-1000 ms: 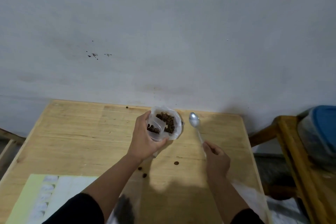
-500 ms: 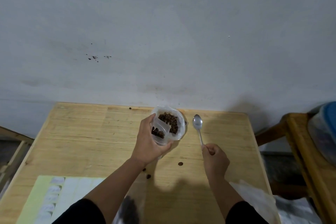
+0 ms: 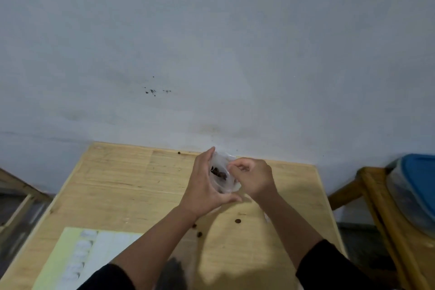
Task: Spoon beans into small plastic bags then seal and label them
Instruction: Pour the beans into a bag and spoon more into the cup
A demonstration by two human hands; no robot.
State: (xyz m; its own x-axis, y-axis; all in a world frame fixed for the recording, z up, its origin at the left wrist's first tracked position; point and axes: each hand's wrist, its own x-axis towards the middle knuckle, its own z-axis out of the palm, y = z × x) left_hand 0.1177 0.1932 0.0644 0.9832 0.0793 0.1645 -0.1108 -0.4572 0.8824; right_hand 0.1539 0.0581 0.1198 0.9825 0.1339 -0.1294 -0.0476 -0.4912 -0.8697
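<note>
On the table [image 3: 131, 181], near its far edge, the left hand [image 3: 203, 186] cups a clear bag [image 3: 226, 183] of beans [image 3: 219, 173], fingers curled round it. The right hand [image 3: 255, 178], just beside, pinches its rim with bent fingers. Loose beans lie nearer.

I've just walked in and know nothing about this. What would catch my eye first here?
Two hands meet at the far edge of the wooden table: the left hand cups a clear plastic container with dark beans inside, and the right hand curls in at its rim. Nearer you, stray beans dot the wood, and a sheet of labels lies at the lower left.
</note>
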